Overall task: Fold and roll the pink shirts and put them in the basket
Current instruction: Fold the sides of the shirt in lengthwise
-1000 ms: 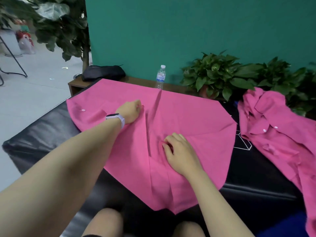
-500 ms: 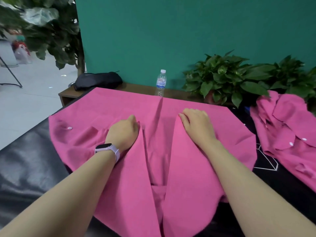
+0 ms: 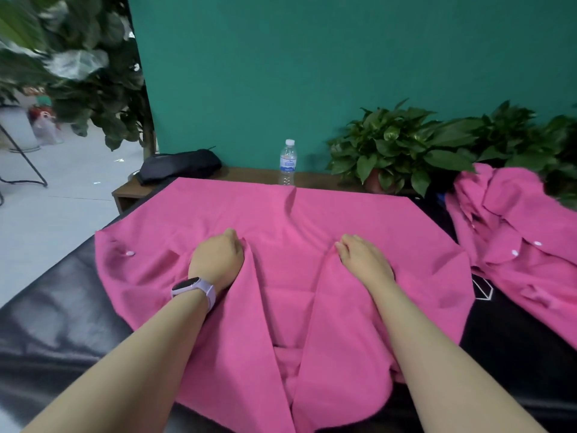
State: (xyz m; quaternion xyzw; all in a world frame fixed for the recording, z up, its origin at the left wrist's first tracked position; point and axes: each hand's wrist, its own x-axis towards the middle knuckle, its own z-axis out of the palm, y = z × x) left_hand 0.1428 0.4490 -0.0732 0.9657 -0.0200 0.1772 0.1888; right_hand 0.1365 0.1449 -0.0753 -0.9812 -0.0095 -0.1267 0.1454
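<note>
A pink shirt (image 3: 281, 276) lies spread across the black tabletop (image 3: 56, 323), with both side panels turned in toward the middle so that their edges run down as two slanting flaps. The left hand (image 3: 217, 260) rests on the left flap with its fingers curled under at the fold's upper end; they seem to be pinching the cloth edge, though the fingertips are hidden, so I cannot be sure of the hold. The right hand (image 3: 365, 260) lies on the right flap, its fingers bent at the flap's top corner, apparently gripping it too.

This looks like the folding step: the sides are being brought inward to make a narrow strip. The flaps do not yet meet evenly, and a strip of the shirt's middle is bare between them. The next move probably calls for drawing both edges straight and flattening them before rolling from one end.

A pile (image 3: 515, 239) of more pink shirts waits at the right, well apart from the hands. No basket is in view.
</note>
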